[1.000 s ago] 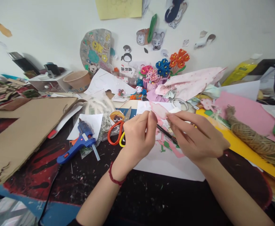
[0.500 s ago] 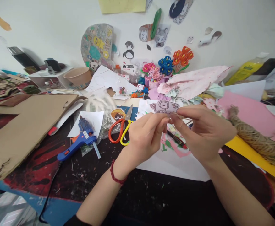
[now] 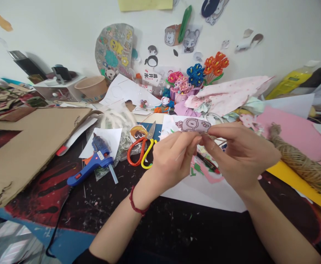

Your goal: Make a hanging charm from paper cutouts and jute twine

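Observation:
My left hand and my right hand meet at the fingertips over a white paper sheet. Both are pinched on a small paper cutout with a cartoon face in round glasses, which sticks up above the fingertips. Twine-like strands show by my right fingers. Beneath the hands lie pink and green paper scraps and a dark pen. Scissors with one red and one yellow handle rest left of my left hand.
A blue glue gun lies on white paper at the left, beside cut cardboard. A twine bundle and pink paper are at the right. Beaded flowers and a yellow bottle stand near the wall.
The view has shifted slightly. Both hands keep their pinch on the cutout and appear a little further right; the objects on the table have not moved.

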Demonstrator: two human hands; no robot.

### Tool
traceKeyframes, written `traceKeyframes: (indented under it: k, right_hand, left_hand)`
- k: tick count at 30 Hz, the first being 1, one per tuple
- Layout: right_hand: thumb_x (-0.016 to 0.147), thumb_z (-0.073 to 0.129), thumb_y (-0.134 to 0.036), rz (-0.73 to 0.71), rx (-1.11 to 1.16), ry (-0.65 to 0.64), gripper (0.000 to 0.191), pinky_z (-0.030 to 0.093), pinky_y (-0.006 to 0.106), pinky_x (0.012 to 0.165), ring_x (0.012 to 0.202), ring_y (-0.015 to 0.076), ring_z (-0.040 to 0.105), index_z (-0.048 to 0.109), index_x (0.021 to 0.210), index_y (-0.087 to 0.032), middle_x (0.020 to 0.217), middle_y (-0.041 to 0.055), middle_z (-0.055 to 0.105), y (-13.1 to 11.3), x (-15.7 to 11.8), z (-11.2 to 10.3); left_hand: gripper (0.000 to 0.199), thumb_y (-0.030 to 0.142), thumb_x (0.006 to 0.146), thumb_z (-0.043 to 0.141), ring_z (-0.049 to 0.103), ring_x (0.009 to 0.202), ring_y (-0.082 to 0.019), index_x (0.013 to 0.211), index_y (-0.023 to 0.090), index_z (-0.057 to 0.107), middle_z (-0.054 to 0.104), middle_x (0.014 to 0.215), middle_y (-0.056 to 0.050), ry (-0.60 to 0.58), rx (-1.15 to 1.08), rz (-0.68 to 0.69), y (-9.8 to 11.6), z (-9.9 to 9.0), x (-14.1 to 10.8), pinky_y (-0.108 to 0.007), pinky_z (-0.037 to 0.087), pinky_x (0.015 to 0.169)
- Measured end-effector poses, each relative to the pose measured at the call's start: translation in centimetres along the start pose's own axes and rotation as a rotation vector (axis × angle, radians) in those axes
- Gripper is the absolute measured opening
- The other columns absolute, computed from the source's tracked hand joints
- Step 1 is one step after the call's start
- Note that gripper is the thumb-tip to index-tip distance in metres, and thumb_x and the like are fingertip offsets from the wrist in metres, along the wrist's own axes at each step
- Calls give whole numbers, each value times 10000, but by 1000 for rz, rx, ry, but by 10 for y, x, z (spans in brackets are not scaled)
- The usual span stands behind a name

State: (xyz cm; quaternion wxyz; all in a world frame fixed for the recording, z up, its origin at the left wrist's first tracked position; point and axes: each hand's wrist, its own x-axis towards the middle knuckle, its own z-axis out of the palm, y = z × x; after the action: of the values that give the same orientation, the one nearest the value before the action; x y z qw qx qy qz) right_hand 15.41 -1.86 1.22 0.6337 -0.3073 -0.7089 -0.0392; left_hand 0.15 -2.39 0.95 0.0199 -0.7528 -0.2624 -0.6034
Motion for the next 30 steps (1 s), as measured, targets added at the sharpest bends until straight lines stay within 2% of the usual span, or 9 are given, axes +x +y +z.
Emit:
traceKeyframes:
  k: [11,18,20,22,25,27,28,30]
  right_hand:
    - [773,753,-96,-46,-86,-38,236,556,304,599,681,164,674,731,936,-266,776,6,732,-5,0,-3]
    - [779,739,-71,-50,-90,-53,263,574,322,645,721,175,695,735,952,-268,799,12,743,-9,2,-2]
    - [760,755,-62,-54,-97,-36,261,566,312,628,699,167,681,731,934,-256,786,15,734,-8,2,-2]
    - [741,770,-61,-58,-101,-20,264,558,304,605,673,161,669,725,918,-252,769,12,725,-7,2,-1]
    - [732,769,-63,-69,-77,-43,272,556,290,583,655,155,670,718,915,-257,767,0,727,-5,1,-1]
    - [728,763,-55,-104,-50,-82,283,556,275,578,665,151,681,716,925,-253,792,-1,739,-6,0,0]
    - [724,764,-52,-126,-43,-106,288,555,268,577,671,148,685,715,930,-248,803,0,743,-6,-1,0]
    - [715,770,-45,-155,-20,-155,291,557,257,589,685,142,688,714,933,-229,808,4,740,-7,-1,-1]
  left_hand:
    - [153,130,997,448,519,548,-89,906,129,571,561,604,23,55,123,157,-8,8,-1,-227,430,532]
    - [149,151,985,485,477,527,-100,854,151,556,558,591,20,89,188,188,-6,7,-2,-257,373,504]
    - [166,159,980,492,484,531,-99,833,161,570,587,606,14,136,174,153,-4,3,-2,-265,372,506]
    - [206,182,993,465,518,560,-102,840,172,602,622,646,0,238,146,55,-3,-2,-1,-274,400,535]
    - [276,232,1025,405,630,751,-136,931,179,659,703,821,-48,368,124,-100,-4,-7,5,-323,473,692]
    - [290,238,1032,395,651,900,-160,951,182,668,723,925,-62,361,111,-138,-7,-6,9,-359,478,804]
    - [290,237,1030,405,644,899,-156,908,186,663,718,897,-51,332,103,-152,-8,-5,10,-358,471,813]
    - [336,241,1029,416,593,747,-126,761,193,613,658,733,-12,255,89,-206,-10,-3,11,-327,449,734]
